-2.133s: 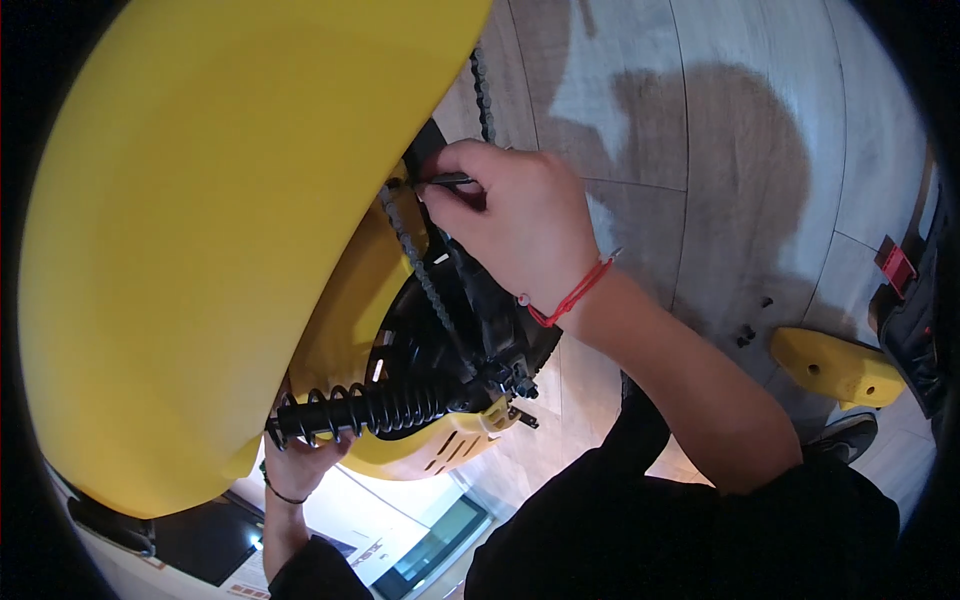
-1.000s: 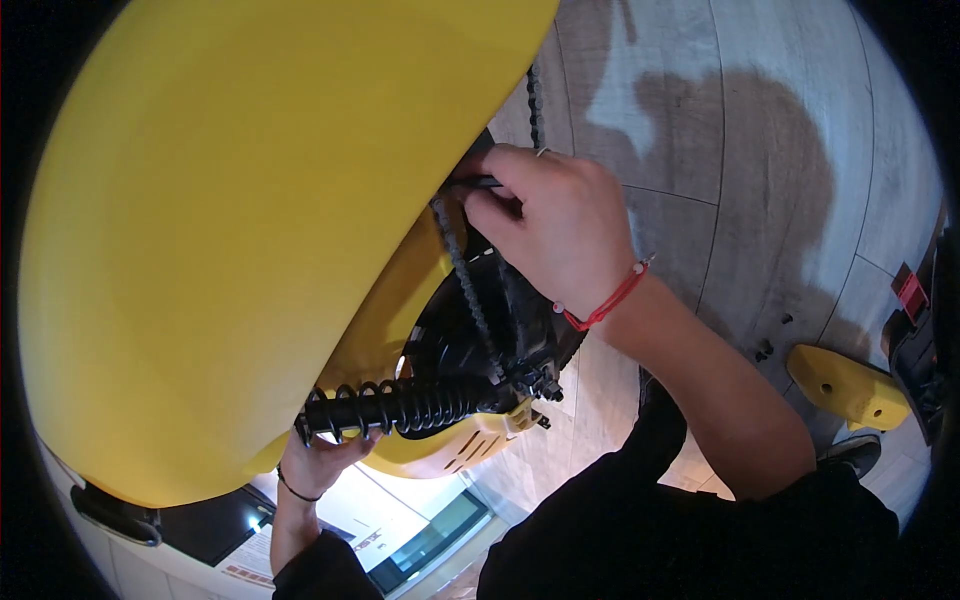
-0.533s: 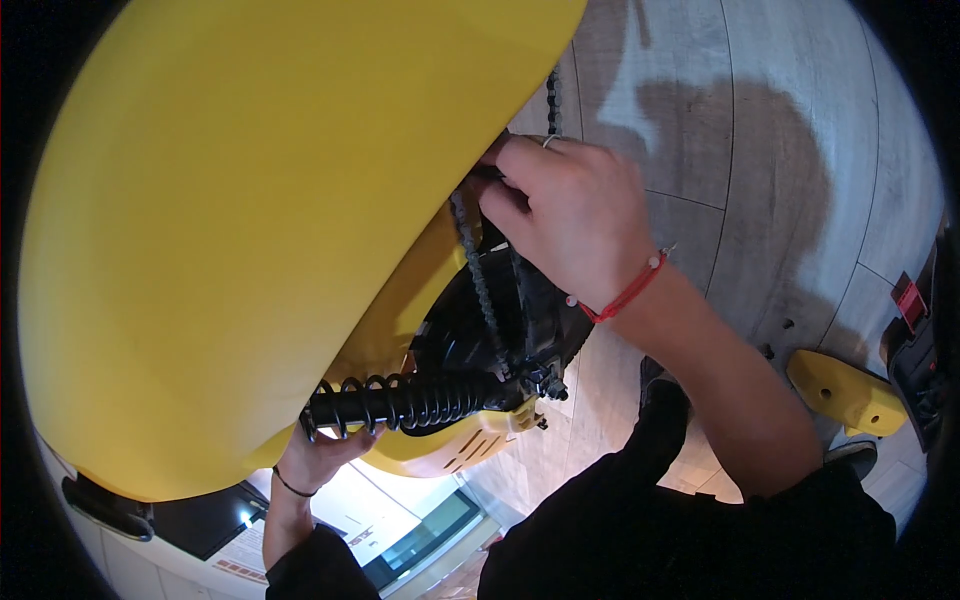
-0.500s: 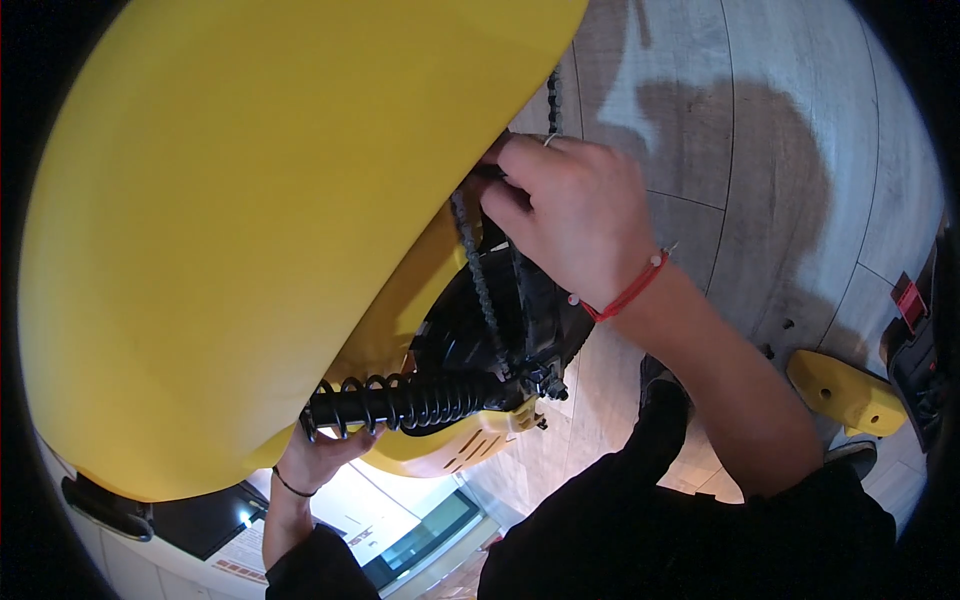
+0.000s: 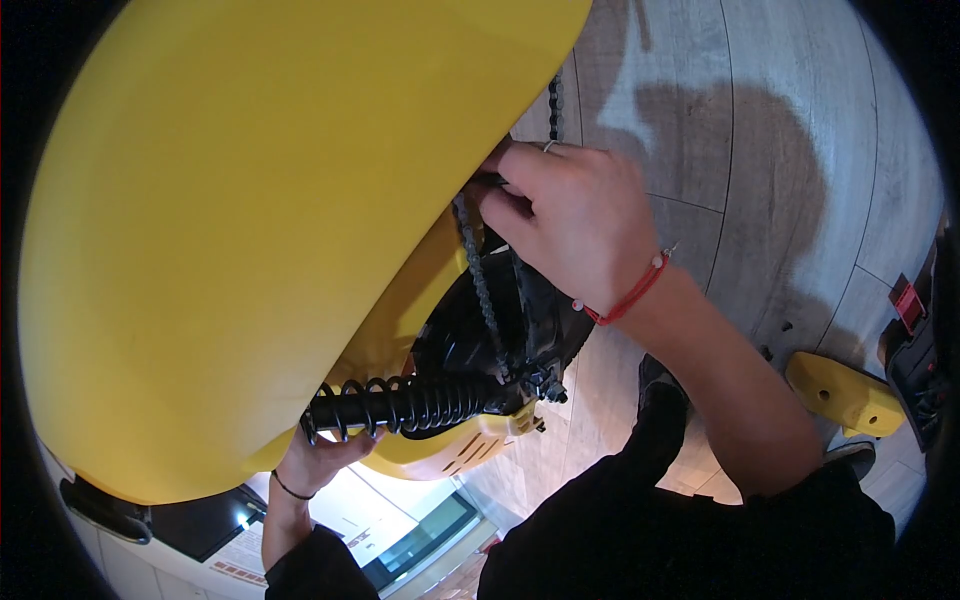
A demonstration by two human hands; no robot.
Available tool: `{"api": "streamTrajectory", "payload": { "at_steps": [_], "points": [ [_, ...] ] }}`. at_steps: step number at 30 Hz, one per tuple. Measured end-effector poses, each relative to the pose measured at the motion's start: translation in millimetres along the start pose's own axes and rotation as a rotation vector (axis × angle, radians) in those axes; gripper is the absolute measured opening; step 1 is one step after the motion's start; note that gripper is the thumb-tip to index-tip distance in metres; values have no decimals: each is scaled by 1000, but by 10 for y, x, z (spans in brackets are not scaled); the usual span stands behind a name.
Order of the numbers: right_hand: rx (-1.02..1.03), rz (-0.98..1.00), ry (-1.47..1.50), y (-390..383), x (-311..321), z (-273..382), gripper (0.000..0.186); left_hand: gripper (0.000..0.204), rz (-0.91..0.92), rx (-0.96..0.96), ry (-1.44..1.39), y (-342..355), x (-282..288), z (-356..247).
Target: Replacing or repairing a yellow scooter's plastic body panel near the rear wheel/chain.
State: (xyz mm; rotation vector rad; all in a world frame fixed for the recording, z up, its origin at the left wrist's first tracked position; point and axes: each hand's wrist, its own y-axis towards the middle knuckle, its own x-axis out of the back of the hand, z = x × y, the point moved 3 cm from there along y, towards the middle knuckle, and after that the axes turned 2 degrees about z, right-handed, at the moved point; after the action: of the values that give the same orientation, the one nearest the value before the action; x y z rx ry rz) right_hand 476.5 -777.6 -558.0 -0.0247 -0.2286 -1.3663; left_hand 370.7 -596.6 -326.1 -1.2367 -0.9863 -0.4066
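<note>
A large yellow body panel (image 5: 250, 250) of a scooter-like vehicle fills the left half. Past its lower right edge my right hand (image 5: 580, 205), with a ring and a red bracelet, is closed in a pinch. Its fingertips go behind the edge, so what they hold is hidden. A chain (image 5: 478, 285) runs down from beside those fingers toward a black wheel area (image 5: 450, 320). My left hand (image 5: 318, 460) is under a black coil-spring shock absorber (image 5: 400, 405), thumb along its lower side. The other left fingers are hidden behind the shock and panel.
A yellow slotted cover (image 5: 470, 452) lies below the shock. On the wood-look floor (image 5: 780, 190) at right are a loose yellow part (image 5: 845, 392), a black tool case (image 5: 915, 370) and small dark pieces. A white appliance-like box (image 5: 375, 510) stands at lower left.
My right hand has shifted very slightly, its fingers still at the panel edge. The left hand stays at the shock absorber.
</note>
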Motion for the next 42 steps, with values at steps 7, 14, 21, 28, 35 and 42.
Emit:
{"api": "streamTrajectory", "payload": {
  "at_steps": [7, 14, 21, 28, 35, 42],
  "points": [
    [-19, -63, 1, -3, -6, 21, 13, 57, -45, 41, -145, -10, -25, -36],
    [13, -55, -70, -10, 0, 41, 11, 56, -17, 7, -39, 14, -18, -15],
    [94, -111, -158, 13, 21, 131, 10, 71, 12, -44, 2, 5, -1, -39],
    [85, -39, -276, 19, -9, 145, 14, 85, 73, 8, 29, -19, -8, 9],
    [44, -10, -215, 6, 55, 211, 15, 87, 95, -85, 26, -48, 18, 155],
    [89, -77, -232, -40, 24, 191, 13, 65, -55, -105, 15, -3, -17, 8]
  ]
}}
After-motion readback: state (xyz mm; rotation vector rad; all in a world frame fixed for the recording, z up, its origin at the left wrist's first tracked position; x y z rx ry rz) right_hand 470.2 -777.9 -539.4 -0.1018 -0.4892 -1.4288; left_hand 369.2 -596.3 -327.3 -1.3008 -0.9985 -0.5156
